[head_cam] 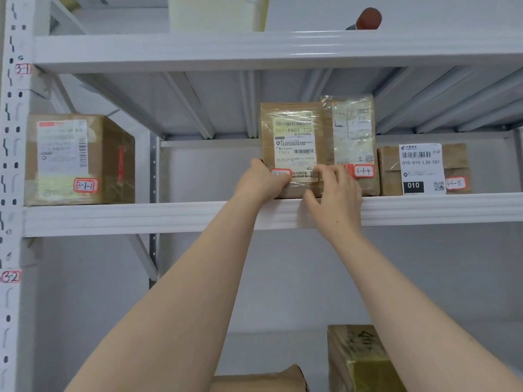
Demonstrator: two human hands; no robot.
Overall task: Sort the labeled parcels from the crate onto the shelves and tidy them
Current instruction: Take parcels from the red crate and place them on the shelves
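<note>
On the shelf (141, 219) tagged 3-1, right at its front edge, our parcel (294, 137) stands upright with its long axis vertical, its right side touching the parcel marked 3-1-4 (353, 131). Our left hand (263, 183) curls round its lower left corner, while our right hand (335, 193) lays loosely bent fingers on the lower right of its face, wrapping nothing. Both hands are equally near, we judge, so squaring it means pushing straight back, with open shelf leftwards towards the 3-1-1 box (76, 159) and no slack rightwards.
</note>
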